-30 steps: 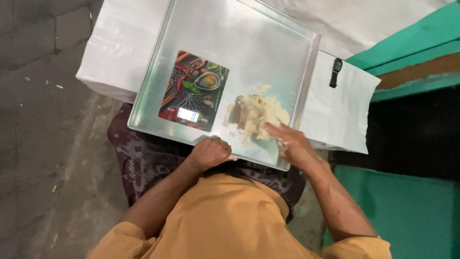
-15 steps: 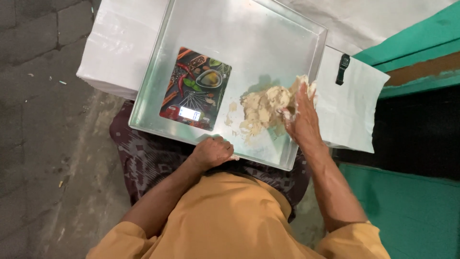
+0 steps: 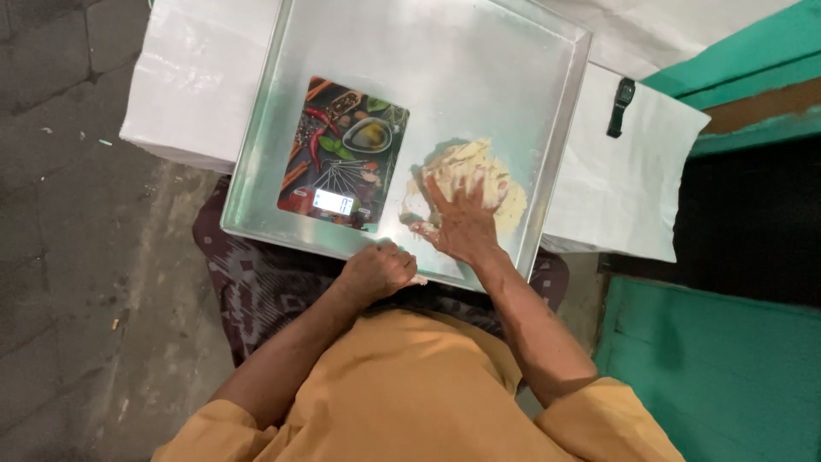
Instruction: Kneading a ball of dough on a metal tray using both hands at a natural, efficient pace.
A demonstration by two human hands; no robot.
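Your right hand presses flat, fingers spread wide, on the dough in the metal tray; your left hand, grip closed, clasps the tray's near rim beside the kitchen scale.

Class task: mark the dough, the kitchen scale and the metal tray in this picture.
dough (image 3: 466, 167), head view, upper part of the pale lump.
kitchen scale (image 3: 346, 154), head view, middle of its patterned top.
metal tray (image 3: 479, 68), head view, bare floor near the far side.
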